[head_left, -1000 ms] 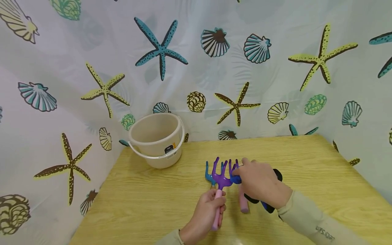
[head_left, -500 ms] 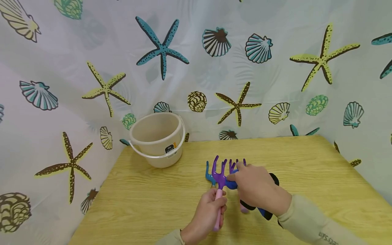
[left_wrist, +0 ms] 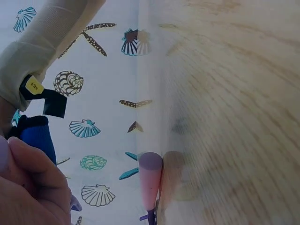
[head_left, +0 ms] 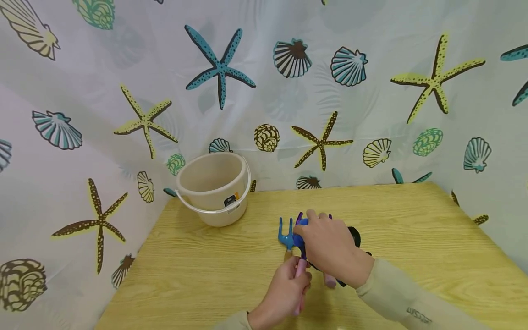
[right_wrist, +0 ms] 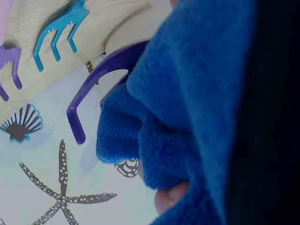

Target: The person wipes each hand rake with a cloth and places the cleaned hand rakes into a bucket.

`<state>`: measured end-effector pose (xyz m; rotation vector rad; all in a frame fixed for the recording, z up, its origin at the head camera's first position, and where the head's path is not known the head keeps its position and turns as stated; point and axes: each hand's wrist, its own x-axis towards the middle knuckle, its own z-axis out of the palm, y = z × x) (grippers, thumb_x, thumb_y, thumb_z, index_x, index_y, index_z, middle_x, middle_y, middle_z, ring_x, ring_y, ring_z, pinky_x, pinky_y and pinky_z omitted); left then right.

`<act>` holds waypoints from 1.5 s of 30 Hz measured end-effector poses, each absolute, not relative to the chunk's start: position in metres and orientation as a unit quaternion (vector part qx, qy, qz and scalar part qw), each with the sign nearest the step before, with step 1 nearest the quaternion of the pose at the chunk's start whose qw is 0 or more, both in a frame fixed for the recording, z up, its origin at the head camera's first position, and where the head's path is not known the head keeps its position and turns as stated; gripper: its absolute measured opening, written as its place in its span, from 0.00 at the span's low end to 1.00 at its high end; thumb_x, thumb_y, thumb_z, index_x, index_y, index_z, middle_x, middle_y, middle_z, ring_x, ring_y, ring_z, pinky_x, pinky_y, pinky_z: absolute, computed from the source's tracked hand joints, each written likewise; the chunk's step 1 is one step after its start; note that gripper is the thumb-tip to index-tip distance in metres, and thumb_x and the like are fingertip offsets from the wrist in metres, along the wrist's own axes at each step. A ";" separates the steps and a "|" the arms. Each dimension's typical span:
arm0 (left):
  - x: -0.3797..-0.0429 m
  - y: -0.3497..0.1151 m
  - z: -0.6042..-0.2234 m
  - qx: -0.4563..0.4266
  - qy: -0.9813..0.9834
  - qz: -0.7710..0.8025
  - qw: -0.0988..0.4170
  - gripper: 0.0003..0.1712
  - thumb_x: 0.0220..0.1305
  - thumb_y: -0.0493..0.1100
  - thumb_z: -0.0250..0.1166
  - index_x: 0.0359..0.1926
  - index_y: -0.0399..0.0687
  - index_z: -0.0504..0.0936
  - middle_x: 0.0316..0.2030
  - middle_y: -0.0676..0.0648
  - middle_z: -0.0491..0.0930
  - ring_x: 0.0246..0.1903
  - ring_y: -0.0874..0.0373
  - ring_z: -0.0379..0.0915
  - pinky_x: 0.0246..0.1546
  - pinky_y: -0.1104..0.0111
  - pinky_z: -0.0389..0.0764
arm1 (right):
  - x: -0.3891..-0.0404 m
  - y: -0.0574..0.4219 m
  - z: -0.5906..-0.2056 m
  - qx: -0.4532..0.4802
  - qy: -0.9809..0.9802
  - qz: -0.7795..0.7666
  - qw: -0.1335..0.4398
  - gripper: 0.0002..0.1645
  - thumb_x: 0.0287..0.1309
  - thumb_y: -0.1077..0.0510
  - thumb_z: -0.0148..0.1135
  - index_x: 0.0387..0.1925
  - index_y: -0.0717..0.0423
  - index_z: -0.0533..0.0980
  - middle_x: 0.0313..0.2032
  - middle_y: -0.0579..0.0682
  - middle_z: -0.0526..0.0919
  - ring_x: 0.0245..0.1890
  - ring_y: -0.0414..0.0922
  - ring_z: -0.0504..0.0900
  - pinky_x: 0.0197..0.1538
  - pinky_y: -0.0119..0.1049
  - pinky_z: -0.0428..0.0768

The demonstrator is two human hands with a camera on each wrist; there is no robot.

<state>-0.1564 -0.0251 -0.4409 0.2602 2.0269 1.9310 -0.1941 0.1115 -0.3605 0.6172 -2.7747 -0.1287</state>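
Note:
My left hand grips the pink handle of a small purple garden fork, held up above the table. Bunched in my right hand is a blue cloth with black edging, wrapped over part of the fork's tines. The right wrist view shows the cloth large, with one bent purple tine sticking out. A blue fork with a wooden handle lies behind my left hand. Another pink-handled purple fork lies on the table, mostly hidden by my right hand.
A cream bucket with a white handle stands at the table's back left. The wood-grain table meets a curtain printed with shells and starfish at the back and sides.
My right hand has moved left with the blue cloth, which now covers more of the purple fork's head. My left hand still grips the handle and has shifted slightly right.

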 end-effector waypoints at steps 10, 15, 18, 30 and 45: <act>-0.155 -0.022 -0.438 0.085 0.711 0.675 0.175 0.12 0.69 0.39 0.56 0.51 0.40 0.73 0.22 0.51 0.72 0.09 0.62 0.64 0.09 0.72 0.67 | -0.206 0.113 -0.362 0.207 -0.965 -0.056 0.152 0.15 0.53 0.54 0.74 0.45 0.41 0.86 0.36 0.54 0.79 0.27 0.49 0.79 0.20 0.42 0.81; -0.157 -0.023 -0.436 0.062 0.699 0.686 0.193 0.11 0.71 0.40 0.55 0.51 0.40 0.72 0.24 0.51 0.72 0.10 0.61 0.64 0.10 0.73 0.68 | -0.199 0.115 -0.354 0.235 -0.967 -0.026 0.096 0.20 0.60 0.61 0.62 0.49 0.37 0.86 0.38 0.55 0.80 0.22 0.49 0.73 0.17 0.38 0.73; -0.158 -0.023 -0.434 0.059 0.693 0.691 0.197 0.11 0.71 0.40 0.55 0.51 0.40 0.72 0.24 0.51 0.72 0.10 0.62 0.64 0.10 0.73 0.68 | -0.196 0.118 -0.351 0.249 -0.964 -0.015 0.090 0.21 0.58 0.63 0.63 0.48 0.38 0.86 0.37 0.55 0.79 0.21 0.47 0.71 0.16 0.36 0.71; -0.154 -0.018 -0.435 0.075 0.698 0.688 0.184 0.14 0.68 0.39 0.56 0.52 0.37 0.73 0.21 0.52 0.72 0.08 0.63 0.64 0.10 0.73 0.66 | -0.184 0.127 -0.355 0.250 -0.961 -0.030 0.110 0.21 0.52 0.58 0.72 0.50 0.39 0.85 0.55 0.63 0.81 0.46 0.63 0.85 0.21 0.43 0.83; -0.157 -0.017 -0.437 0.045 0.688 0.700 0.185 0.13 0.69 0.38 0.56 0.52 0.37 0.72 0.23 0.51 0.71 0.10 0.62 0.63 0.10 0.73 0.68 | -0.180 0.134 -0.364 0.227 -0.969 -0.030 0.087 0.24 0.51 0.63 0.67 0.50 0.39 0.85 0.59 0.64 0.79 0.51 0.63 0.84 0.10 0.31 0.64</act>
